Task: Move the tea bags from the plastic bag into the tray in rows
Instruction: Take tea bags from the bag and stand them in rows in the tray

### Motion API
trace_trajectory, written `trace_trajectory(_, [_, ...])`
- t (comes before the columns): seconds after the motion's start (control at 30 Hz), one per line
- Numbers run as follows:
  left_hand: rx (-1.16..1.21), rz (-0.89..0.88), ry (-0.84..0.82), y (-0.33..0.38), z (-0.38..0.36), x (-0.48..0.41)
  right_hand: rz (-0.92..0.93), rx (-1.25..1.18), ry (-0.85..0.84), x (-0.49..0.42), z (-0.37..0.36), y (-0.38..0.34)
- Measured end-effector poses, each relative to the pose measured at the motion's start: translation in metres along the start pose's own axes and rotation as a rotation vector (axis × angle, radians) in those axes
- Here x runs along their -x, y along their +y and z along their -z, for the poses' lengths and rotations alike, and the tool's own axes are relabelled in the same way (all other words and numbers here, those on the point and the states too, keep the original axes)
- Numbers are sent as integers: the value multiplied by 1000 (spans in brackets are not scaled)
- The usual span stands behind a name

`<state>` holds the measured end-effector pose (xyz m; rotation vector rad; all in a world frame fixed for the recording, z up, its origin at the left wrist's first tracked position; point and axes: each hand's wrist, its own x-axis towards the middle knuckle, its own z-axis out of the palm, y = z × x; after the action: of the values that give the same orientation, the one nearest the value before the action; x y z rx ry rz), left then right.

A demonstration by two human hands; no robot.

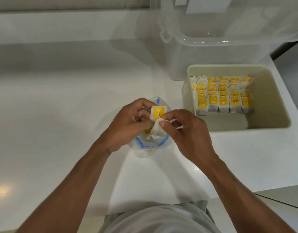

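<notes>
Left hand (128,121) and right hand (183,130) raised together over clear blue-zip plastic bag (150,145), fingers of both pinching one yellow-tagged white tea bag (157,118), beige rectangular tray (269,91) to the right on white worktop (61,106).

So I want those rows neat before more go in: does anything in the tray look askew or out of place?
Mostly tidy. The tea bags stand in rows in the tray, but the column against its left wall leans unevenly, with a string poking up at the back corner. Nothing is spilled.
</notes>
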<state>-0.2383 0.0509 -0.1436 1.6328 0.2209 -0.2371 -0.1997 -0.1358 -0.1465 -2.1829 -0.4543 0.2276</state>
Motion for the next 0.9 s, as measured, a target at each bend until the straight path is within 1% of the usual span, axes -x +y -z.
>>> trace_trajectory(0.1, [16, 50, 6, 9, -2, 0, 10, 46, -2, -2, 0, 0])
trace_trajectory(0.17, [-38, 44, 80, 7, -2, -1, 0, 44, -1, -2, 0, 0])
trace_trajectory(0.23, [-285, 10, 221, 1, -1, -3, -18, 42, 12, -2, 1, -1])
trace_trajectory(0.33, [-700, -56, 432, -3, 0, -1, -27, 124, 12, -2, 3, -4])
trace_trajectory(0.4, [-820, -80, 496, -2, 1, 0, -40, 157, -30, -3, 7, -6])
trace_trajectory(0.43, [-816, -67, 498, -3, 3, -1, -58, 100, -85, -4, 9, -9])
trace_trajectory(0.47, [-748, -39, 484, -2, 4, -1, -91, -37, -167, -5, 13, -14])
trace_trajectory(0.53, [-421, 40, 424, 3, 8, -3, -179, -413, -307, -9, 22, -29])
trace_trajectory(0.57, [-228, 80, 384, 7, 9, -3, -197, -505, -321, -12, 25, -34])
trace_trajectory(0.6, [-70, 115, 328, 11, 10, -2, -202, -501, -288, -16, 25, -35])
trace_trajectory(0.63, [27, 142, 260, 16, 10, 0, -186, -403, -226, -20, 23, -32])
trace_trajectory(0.7, [60, 162, 171, 22, 8, 3, -107, -63, -122, -26, 20, -27])
trace_trajectory(0.73, [59, 161, 176, 23, 7, 3, -96, -25, -121, -27, 20, -27])
trace_trajectory(0.83, [46, 164, 246, 21, 10, 2, -134, -268, -218, -28, 22, -32])
trace_trajectory(0.87, [40, 163, 232, 20, 12, 2, -122, -273, -212, -28, 22, -32])
trace_trajectory(0.9, [45, 163, 204, 20, 13, 3, -91, -188, -183, -30, 21, -30])
